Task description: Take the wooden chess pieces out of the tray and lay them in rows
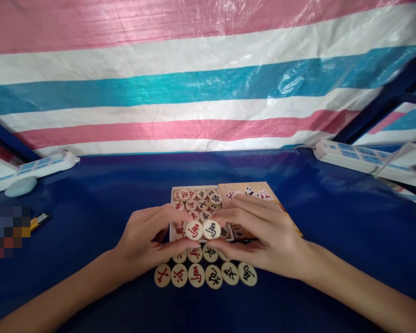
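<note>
Fingers point(171, 214) of the left hand point(142, 236) clamp one round red-marked disc point(194, 230); those of the right hand point(268, 226) clamp one black-marked disc point(211, 229), side by side at the white box's point(196, 188) six o'clock edge. Six pale discs point(196, 276), three red-marked, three black-marked, line the glossy blue surface point(104, 199) nearest six o'clock.

Left hand point(146, 237) and right hand point(266, 232) face each other, fingers point(175, 214) pinching toward thumbs point(178, 249), forearms point(67, 291) angled inward.

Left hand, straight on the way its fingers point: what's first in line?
Likely the black-marked disc in the right hand, right beside the red-marked disc that the left hand holds. Whether the two discs touch is unclear from this view.
</note>
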### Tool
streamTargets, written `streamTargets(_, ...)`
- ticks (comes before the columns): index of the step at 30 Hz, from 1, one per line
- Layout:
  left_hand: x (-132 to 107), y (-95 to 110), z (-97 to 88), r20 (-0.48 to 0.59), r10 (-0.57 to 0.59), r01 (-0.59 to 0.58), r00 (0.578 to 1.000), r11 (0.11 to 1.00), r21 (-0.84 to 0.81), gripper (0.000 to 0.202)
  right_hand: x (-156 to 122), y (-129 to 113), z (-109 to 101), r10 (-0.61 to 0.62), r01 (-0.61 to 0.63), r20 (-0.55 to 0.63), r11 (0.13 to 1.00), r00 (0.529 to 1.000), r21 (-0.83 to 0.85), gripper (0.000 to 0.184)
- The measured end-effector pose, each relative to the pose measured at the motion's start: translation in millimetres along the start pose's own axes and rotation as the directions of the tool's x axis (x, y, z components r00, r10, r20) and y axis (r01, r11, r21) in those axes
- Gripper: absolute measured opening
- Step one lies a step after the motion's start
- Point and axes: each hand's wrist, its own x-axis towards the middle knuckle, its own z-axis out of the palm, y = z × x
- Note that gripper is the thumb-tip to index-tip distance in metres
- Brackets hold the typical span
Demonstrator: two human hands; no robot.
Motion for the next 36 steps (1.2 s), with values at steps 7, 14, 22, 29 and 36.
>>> streamTargets(7, -1.0, -1.9, 1.3, 0.002, -0.004, 0.004, 1.0, 1.0, -0.001, 0.034, 0.9, -1.7, -2.2, -0.01, 0.011, 0.012, 1.0, 1.0, -0.003, 0.026)
streamTargets(14, 1.4, -2.9, 3.4, -0.051, 0.09, -0.091, 0.995, 0.995, -0.036, 0.033, -0.2, -0.6, -1.7, -0.027, 0.026, -0.019, 0.999, 0.999, -0.029, 0.029)
streamTargets(22, -0.6, -4.2, 3.0, -0.039, 0.091, -0.091, 0.995, 0.996, -0.005, 0.032, -1.7, -0.1, -0.4, -0.04, 0.036, -0.044, 0.997, 0.998, -0.074, 0.031)
streamTargets(29, -0.7, -3.2, 2.5, -0.044, 0.09, -0.09, 0.995, 0.996, -0.01, 0.029, -1.8, -0.2, -1.9, -0.037, 0.036, -0.013, 0.999, 0.999, -0.031, 0.03)
streamTargets(36, -0.8, -2.7, 2.3, -0.043, 0.087, -0.088, 0.995, 0.996, -0.017, 0.031, -2.0, 0.4, -1.6, -0.044, 0.045, 0.022, 0.999, 0.999, -0.014, 0.03)
